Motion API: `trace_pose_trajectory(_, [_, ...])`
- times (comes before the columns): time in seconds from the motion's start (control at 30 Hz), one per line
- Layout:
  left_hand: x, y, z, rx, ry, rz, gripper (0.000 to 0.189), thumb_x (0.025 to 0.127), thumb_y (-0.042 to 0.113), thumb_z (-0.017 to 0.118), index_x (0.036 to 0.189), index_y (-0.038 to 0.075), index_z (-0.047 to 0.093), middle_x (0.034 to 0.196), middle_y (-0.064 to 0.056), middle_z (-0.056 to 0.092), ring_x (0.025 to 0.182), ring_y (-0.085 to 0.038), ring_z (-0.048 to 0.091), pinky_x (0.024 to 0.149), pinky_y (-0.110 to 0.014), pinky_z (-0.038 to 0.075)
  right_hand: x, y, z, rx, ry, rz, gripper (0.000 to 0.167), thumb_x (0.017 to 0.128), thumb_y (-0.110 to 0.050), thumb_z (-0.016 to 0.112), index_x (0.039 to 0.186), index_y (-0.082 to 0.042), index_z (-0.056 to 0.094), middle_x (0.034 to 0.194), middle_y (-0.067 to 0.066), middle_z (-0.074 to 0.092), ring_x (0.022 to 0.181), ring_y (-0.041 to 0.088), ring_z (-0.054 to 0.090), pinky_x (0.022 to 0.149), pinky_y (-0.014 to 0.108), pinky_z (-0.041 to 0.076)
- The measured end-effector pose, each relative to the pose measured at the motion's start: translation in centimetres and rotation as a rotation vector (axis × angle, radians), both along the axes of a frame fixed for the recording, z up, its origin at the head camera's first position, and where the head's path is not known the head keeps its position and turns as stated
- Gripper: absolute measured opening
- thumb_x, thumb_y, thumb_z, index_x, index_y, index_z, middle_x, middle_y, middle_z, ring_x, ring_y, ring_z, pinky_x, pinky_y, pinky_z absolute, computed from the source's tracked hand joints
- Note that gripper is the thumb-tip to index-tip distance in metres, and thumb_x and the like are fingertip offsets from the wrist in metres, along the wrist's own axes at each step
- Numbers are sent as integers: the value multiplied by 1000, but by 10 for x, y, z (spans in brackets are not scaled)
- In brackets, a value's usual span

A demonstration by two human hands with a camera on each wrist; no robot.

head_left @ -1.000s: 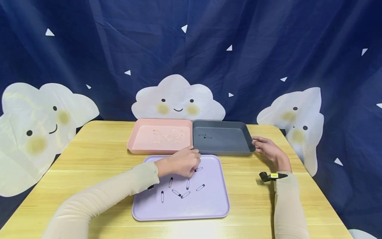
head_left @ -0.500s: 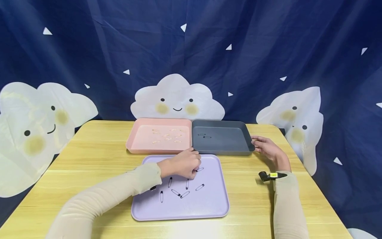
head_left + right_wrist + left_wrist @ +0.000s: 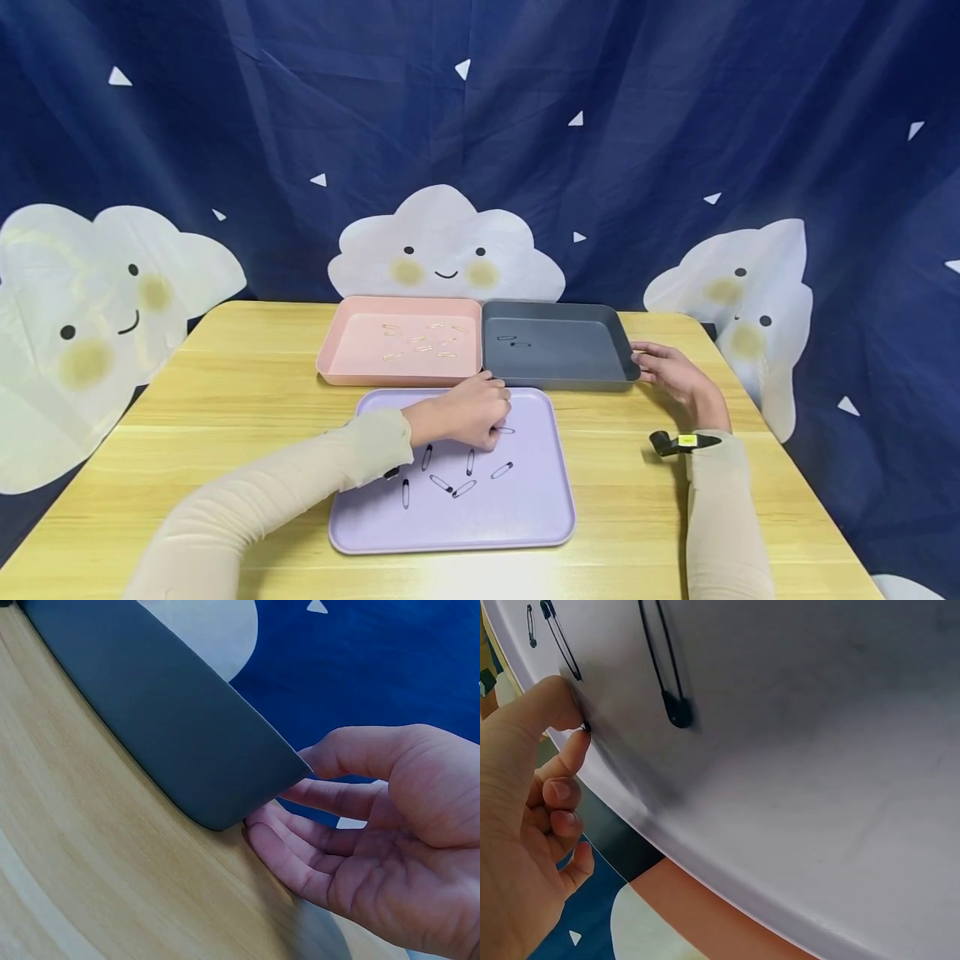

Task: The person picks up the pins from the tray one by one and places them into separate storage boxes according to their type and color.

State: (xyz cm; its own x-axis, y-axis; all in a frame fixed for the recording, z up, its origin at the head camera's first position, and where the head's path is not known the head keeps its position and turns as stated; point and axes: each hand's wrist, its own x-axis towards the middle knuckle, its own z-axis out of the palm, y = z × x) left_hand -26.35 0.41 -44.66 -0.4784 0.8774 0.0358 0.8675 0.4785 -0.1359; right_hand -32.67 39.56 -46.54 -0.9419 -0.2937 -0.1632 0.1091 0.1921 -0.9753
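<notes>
My left hand [image 3: 474, 412] bends over the upper part of the lilac tray [image 3: 450, 533]. In the left wrist view, thumb and forefinger of that hand [image 3: 532, 772] pinch a small dark end; the head view shows the wire of this safety pin [image 3: 507, 431] sticking out past the hand. Several black-headed safety pins, one of them a safety pin [image 3: 502, 470] at the right, lie on the lilac tray. My right hand [image 3: 678, 377] holds the near right corner of the dark grey tray [image 3: 172, 727], its fingers bent about the edge. Two dark safety pins [image 3: 513, 340] lie inside that tray.
A pink tray [image 3: 337, 358] with several gold-coloured safety pins [image 3: 423, 348] adjoins the grey tray's left side. Both stand at the back of the wooden table [image 3: 225, 400], beyond the lilac tray. A blue cloud-patterned curtain [image 3: 420, 117] hangs behind.
My left hand has shifted slightly right and a little nearer; the safety pin beside its fingers has moved too, and its dark head is now hidden. My right hand stays at the grey tray.
</notes>
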Motion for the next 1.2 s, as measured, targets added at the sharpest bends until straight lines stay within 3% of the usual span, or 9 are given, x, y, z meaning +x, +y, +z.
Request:
trace_pose_trajectory(0.6, [-6, 5, 7, -25, -90, -44, 17, 78, 22, 79, 65, 23, 68, 71, 13, 60, 79, -8, 55, 78, -28, 38, 0, 1, -2, -32, 7, 16, 59, 107, -7, 45, 150, 23, 18, 105, -11, 69, 93, 1, 67, 83, 18, 55])
trace_pose_trajectory(0.73, [-5, 7, 7, -40, -81, -40, 17, 79, 23, 79, 66, 24, 68, 72, 14, 60, 79, -8, 55, 77, -27, 37, 1, 1, -1, -31, 7, 10, 59, 106, -7, 46, 150, 23, 18, 104, -12, 69, 92, 1, 67, 83, 18, 55])
trace_pose_trajectory(0.97, [-4, 8, 7, -70, -3, -53, 19, 76, 27, 77, 61, 26, 65, 73, 14, 60, 80, -9, 58, 75, -28, 38, 2, 0, -2, -50, 3, 8, 59, 106, -5, 46, 150, 24, 18, 103, -11, 69, 92, 2, 68, 82, 19, 56])
trace_pose_trajectory(1.2, [-4, 7, 4, -54, 14, -54, 25, 75, 27, 77, 55, 26, 62, 73, 13, 61, 77, -11, 56, 74, -29, 36, 1, 0, -1, -16, 2, 11, 60, 107, -8, 46, 150, 22, 18, 104, -12, 67, 92, 0, 67, 83, 18, 55])
